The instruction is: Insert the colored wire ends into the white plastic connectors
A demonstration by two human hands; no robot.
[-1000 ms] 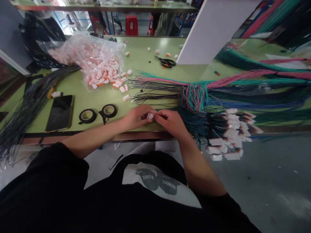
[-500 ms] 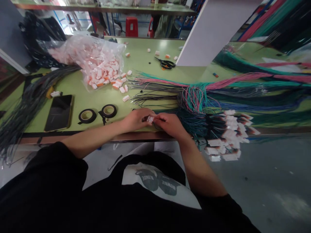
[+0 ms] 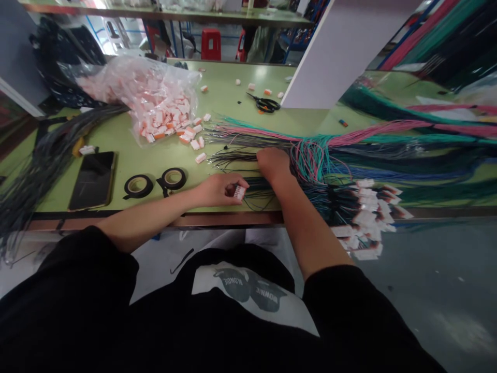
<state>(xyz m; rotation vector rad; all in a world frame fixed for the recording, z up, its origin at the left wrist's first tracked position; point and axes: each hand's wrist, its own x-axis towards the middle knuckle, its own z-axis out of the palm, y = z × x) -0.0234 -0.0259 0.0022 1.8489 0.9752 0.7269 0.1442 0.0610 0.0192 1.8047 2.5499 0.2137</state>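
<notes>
Near the table's front edge, my left hand (image 3: pixel 222 190) pinches a small white connector (image 3: pixel 239 192) between thumb and fingers. My right hand (image 3: pixel 273 163) lies over the dark wires (image 3: pixel 240 156) in the middle, its fingers bent and mostly hidden; whether they hold a wire does not show. Pink and green wires (image 3: pixel 316 155) are looped in a bundle just right of that hand. Many white connectors (image 3: pixel 367 212) on dark wires hang together at the table's right front edge.
A clear bag of white and orange connectors (image 3: pixel 163 111) lies at the back left. Black scissors (image 3: pixel 264 102) rest near a pale upright panel (image 3: pixel 330 57). Two tape rolls (image 3: pixel 139 186) and a phone (image 3: pixel 93 180) are at the left, beside grey wires (image 3: pixel 58 147).
My right hand has left the connector and moved up and slightly right onto the wires. My left hand still holds the connector, now more exposed.
</notes>
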